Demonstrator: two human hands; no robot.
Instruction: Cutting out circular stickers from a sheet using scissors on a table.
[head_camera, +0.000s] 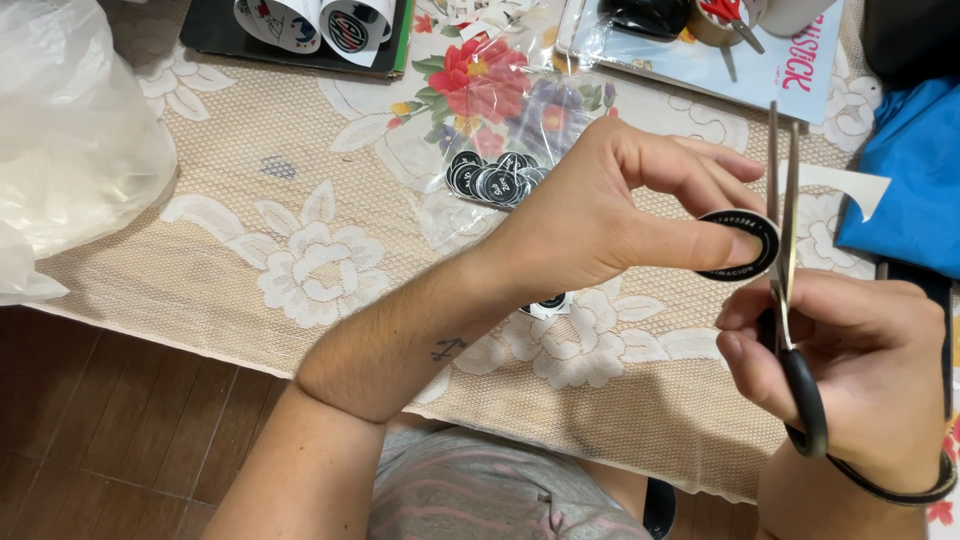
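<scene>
My left hand pinches a round black sticker with a white ring between thumb and fingers, held above the table. My right hand grips black-handled scissors, blades pointing up and away, right beside the sticker's right edge. A white paper offcut hangs by the blades. A pile of cut round black stickers lies on a clear plastic bag behind my left hand. One more black sticker peeks out under my left wrist.
A beige lace tablecloth with floral pattern covers the table. A white plastic bag sits far left, a blue cloth far right. A black board with curled sticker sheets and a tray with red-handled scissors lie at the back.
</scene>
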